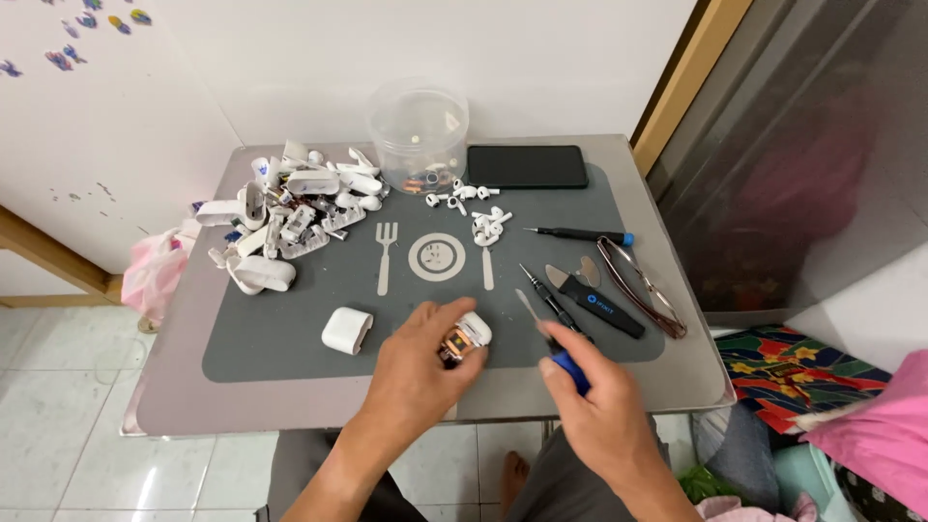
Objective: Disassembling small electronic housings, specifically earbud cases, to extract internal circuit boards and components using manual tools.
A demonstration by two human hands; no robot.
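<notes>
White plastic is what we grip: our left hand [418, 372] has its fingers clamped on an opened earbud charging case [466, 337] with its inner parts showing, held just above the front edge of the grey placemat [290, 338]. Our right hand [601, 411] has its fingers closed around a blue-handled tool [556, 346], whose thin metal tip points toward the case. Beside the left hand lies a white case shell [347, 330]; farther back sit a heap of broken case parts [290, 213], loose earbuds [474, 208], a clear plastic tub [418, 130], a black phone [527, 166], screwdrivers [580, 235] and glasses [643, 287].
</notes>
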